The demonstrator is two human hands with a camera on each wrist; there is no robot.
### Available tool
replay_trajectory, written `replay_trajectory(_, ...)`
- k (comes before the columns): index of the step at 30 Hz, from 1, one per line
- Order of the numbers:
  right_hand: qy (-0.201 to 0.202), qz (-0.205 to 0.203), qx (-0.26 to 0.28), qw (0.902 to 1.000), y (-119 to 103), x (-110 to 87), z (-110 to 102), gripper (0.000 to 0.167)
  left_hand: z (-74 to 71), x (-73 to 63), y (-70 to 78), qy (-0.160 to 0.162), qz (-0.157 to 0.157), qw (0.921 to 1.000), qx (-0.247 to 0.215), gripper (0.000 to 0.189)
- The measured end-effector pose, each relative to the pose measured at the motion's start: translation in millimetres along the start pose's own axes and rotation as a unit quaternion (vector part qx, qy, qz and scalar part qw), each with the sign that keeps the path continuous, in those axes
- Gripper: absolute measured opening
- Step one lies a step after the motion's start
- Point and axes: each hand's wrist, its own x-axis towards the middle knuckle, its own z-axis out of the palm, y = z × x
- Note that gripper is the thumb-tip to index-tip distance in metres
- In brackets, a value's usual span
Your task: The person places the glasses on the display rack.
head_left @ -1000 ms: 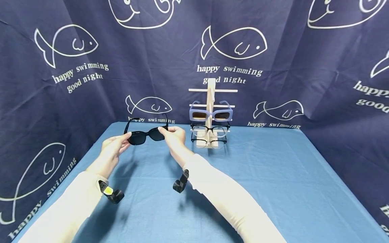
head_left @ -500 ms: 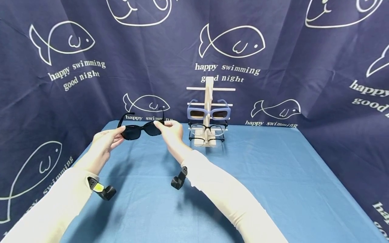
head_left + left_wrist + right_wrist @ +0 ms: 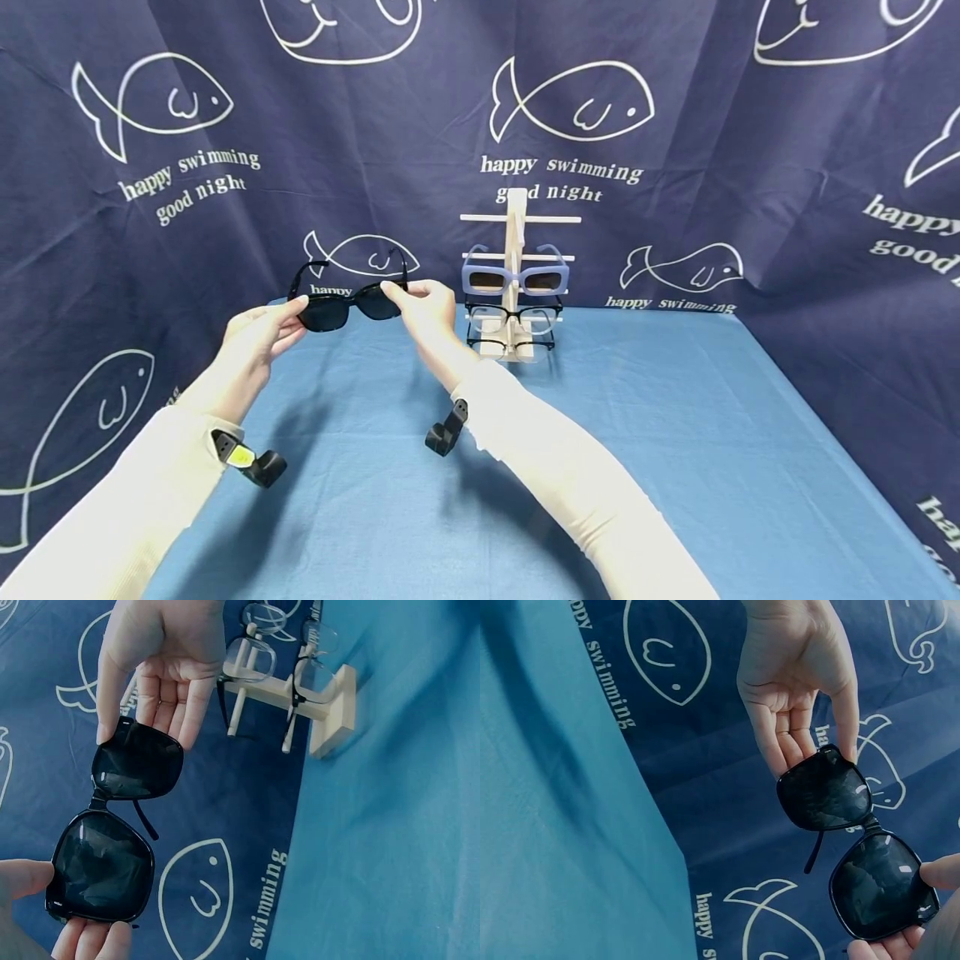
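Note:
Black sunglasses (image 3: 327,313) with dark lenses are held up over the far left part of the table, their temples unfolded and pointing away. My left hand (image 3: 257,340) pinches the left end of the frame between thumb and fingers. At the other end, near the hinge, my right hand (image 3: 427,321) pinches the frame the same way. Both wrist views show the sunglasses (image 3: 105,862) gripped at their two outer corners, thumbs on one edge and fingers on the other.
Right of the hands stands a wooden display rack (image 3: 517,212) with crossbars. It carries lilac sunglasses (image 3: 517,281) above two pairs of dark-rimmed clear glasses (image 3: 513,316). The blue-covered table (image 3: 675,442) ends at a navy fish-print curtain (image 3: 420,167).
Both hands have raised the sunglasses and shifted them slightly left. The lilac sunglasses and clear glasses on the rack stay in place.

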Motion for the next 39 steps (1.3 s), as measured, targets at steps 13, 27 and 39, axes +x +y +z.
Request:
replay_trajectory(13, -0.007, -0.007, 0.014, 0.9999, -15, 5.3, -8, 0.029, 10.1, -6.8, 13.7, -0.001, 0.011, 0.9999, -0.009, 0.018)
replay_trajectory(27, -0.007, -0.003, 0.035, 0.9993, -37, 15.3, -18, 0.029, 26.7, -9.7, 35.1, 0.001, 0.039, 0.9993, -0.002, 0.017)
replay_trajectory(39, -0.033, 0.007, 0.067, 0.9972, -53, 18.0, -27, 0.032, 35.3, -14.1, 48.6, -0.009, 0.057, 0.9983, 0.009, 0.016)
